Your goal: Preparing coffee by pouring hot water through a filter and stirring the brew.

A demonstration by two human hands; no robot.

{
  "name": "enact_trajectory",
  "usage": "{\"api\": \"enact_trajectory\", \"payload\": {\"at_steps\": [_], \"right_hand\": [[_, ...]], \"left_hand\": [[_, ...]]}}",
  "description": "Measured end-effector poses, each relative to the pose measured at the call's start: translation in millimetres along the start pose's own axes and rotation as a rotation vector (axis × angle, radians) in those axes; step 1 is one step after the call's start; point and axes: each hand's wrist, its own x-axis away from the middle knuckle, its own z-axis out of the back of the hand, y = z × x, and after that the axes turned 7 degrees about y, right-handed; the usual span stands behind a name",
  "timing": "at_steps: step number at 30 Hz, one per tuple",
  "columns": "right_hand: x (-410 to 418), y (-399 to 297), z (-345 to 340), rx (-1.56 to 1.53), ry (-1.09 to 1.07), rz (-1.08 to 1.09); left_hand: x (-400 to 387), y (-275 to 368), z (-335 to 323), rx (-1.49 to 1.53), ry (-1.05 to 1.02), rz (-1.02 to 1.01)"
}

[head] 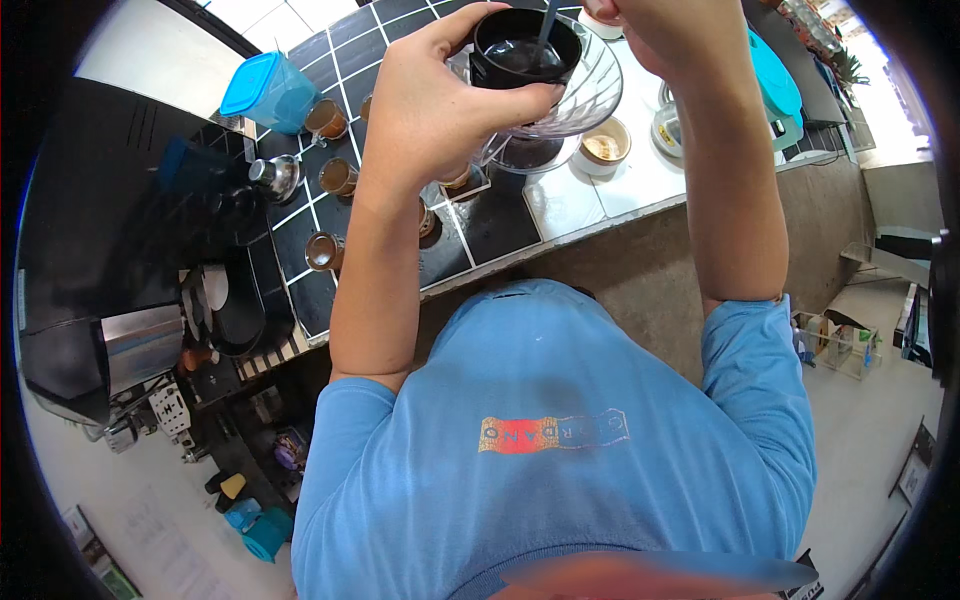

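Observation:
My left hand (442, 112) is wrapped around a black cup (499, 77) with dark liquid inside. A thin blue-grey stick or utensil handle (548, 26) slants up out of the cup and leaves the top of the view. My right hand (652, 37) is raised at the top edge, to the right of the cup. Its fingers are mostly cut off, so whether they hold the handle is unclear. Below and behind the cup is a clear ribbed coffee dripper (596, 94), over a round clear vessel with dark contents (529, 154).
Several small glasses of brown liquid (325, 251) stand on the black-tiled counter (495, 221). A metal shaker top (277, 178) and blue-lidded container (274, 90) are left. Right are a white cup (600, 161), a kettle-like vessel (667, 131) and a turquoise appliance (780, 90).

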Motion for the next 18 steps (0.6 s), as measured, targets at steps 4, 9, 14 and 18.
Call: {"api": "enact_trajectory", "payload": {"at_steps": [4,9,14,18], "right_hand": [[-2.1,19.1,-10.5,-0.22,-0.04,-0.024],[7.3,11.5,-4.2,-0.165,-0.063,0.118],[6.6,-31.8,-36.4,0.278,0.061,0.187],[0.6,-22.8,2.1,-0.096,-0.207,-0.003]], "left_hand": [[1.7,-2.9,2.9,0.036,0.027,0.074],[-0.8,-3.9,3.4,0.034,0.011,0.04],[4.9,4.5,4.7,0.191,-0.017,0.136],[0.5,-5.7,1.4,0.081,0.004,-0.042]]}}
